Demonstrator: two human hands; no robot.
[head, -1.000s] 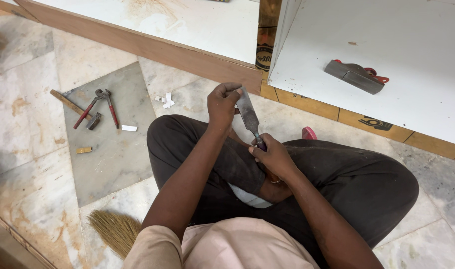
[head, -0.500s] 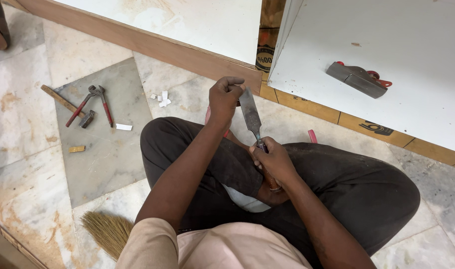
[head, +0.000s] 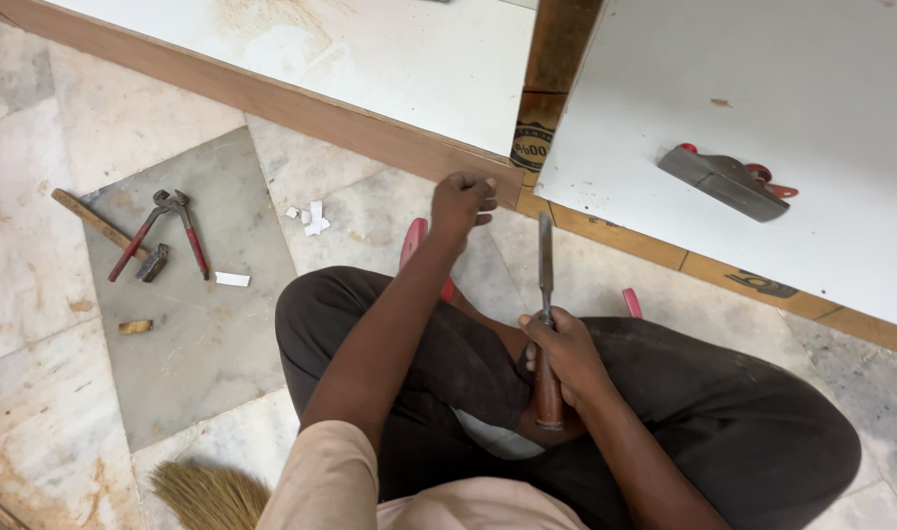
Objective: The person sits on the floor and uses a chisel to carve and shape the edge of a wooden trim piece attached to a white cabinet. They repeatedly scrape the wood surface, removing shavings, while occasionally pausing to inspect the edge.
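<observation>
Seated cross-legged on marble floor (head: 36, 294), facing the wood-edged white panel (head: 370, 59), taken here as the landmark. Right hand (head: 564, 358) closed around the wooden handle of a chisel (head: 545, 294), blade upright and pointing toward the panel's near edge, tip short of it and apart from it. Left hand (head: 461, 201) loosely curled, fingers bent, holding nothing visible, hovering just at the panel's brown edge strip (head: 301, 113); contact with the strip not discernible. Risk noted: left hand positioned ahead of and just to the side of the chisel tip; any forward slip of the blade likely to run toward those fingers. Risk noted: chisel held one-handed above the lap, handle end resting near the thigh; loss of grip likely to drop the edge onto the legs. Second white board (head: 762, 118) right of the panel, carrying a grey hand plane (head: 723, 182) well clear of both hands. Left of the panel's lower corner, on a grey tile (head: 193, 363): red-handled pincers (head: 163, 231), a hammer (head: 109, 231) and scattered white chips (head: 311, 216); loose chips a slip or kneeling hazard if shifted about. Broom bristles (head: 213, 496) near the left elbow, far from the panel. Red object (head: 414, 240) partly hidden behind the left forearm, kind not determinable.
</observation>
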